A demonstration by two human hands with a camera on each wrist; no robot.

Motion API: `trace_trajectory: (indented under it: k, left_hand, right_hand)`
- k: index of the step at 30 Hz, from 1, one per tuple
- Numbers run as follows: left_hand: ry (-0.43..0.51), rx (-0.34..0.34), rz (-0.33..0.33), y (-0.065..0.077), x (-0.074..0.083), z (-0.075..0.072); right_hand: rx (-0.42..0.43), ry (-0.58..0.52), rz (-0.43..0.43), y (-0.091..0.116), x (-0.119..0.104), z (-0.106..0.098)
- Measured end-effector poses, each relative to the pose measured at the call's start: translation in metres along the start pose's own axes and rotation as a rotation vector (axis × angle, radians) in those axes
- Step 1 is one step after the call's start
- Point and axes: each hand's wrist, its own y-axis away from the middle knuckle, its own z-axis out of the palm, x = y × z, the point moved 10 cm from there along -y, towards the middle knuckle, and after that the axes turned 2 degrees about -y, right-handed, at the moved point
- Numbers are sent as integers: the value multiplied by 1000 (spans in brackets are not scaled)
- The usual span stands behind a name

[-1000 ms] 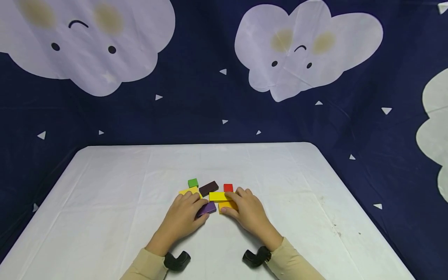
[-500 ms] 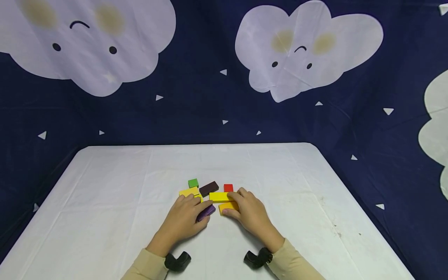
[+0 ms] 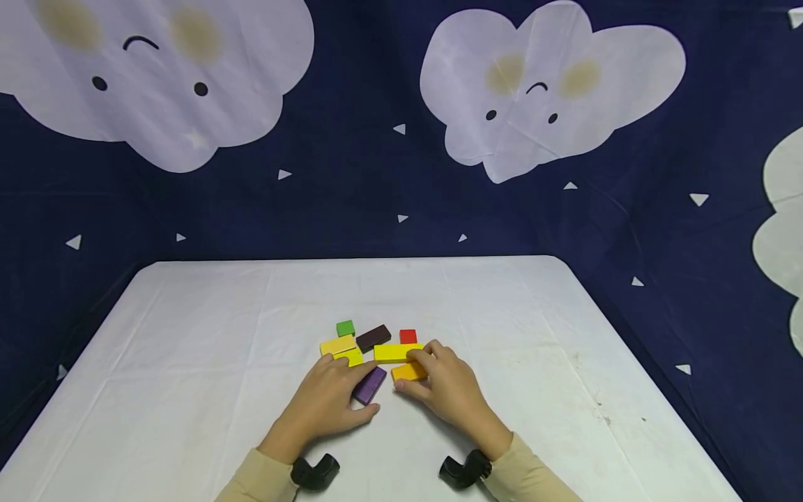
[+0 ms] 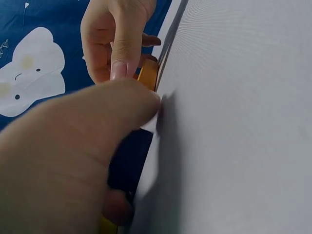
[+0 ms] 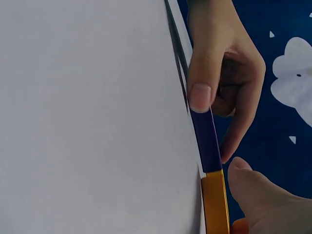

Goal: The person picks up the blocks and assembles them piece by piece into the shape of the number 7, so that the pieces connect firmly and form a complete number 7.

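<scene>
My left hand (image 3: 329,397) lies around a purple block (image 3: 370,385) in the head view. Its index finger reaches along the block's far edge, while the thumb is spread away from the near end. Past the other fingertips lie a bright yellow block (image 3: 349,357) and a paler yellow one (image 3: 337,345). On the right, my right hand (image 3: 448,380) has relaxed fingers at a long yellow block (image 3: 392,353) and an orange block (image 3: 408,371). The right wrist view shows the right thumb (image 5: 253,190) apart from the orange block's face.
Behind the hands sit a dark brown block (image 3: 373,338), a green block (image 3: 346,328) and a red block (image 3: 408,336). All rest on a white-covered table (image 3: 502,300). A dark blue cloth (image 3: 351,209) with clouds hangs behind it.
The purple block has turned to a steeper slant and shifted slightly nearer. The left thumb has spread away from it. The right hand has drawn back slightly, uncovering more of the long yellow block.
</scene>
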Motion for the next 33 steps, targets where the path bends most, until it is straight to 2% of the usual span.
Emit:
trace_trajectory:
  k: [6,14,21,33]
  left_hand:
    - [44,-21,-16,2,-2,2]
    - [173,-54,-96,2,-10,6]
    - [182,-30,-89,1,-12,6]
    - [183,-7,-89,2,-12,6]
  right_hand:
    - [1,13,22,1,-1,3]
    - [34,30,16,0,-5,4]
    - [67,33,8,-1,-7,3]
    - [33,-53,-24,4,-7,4]
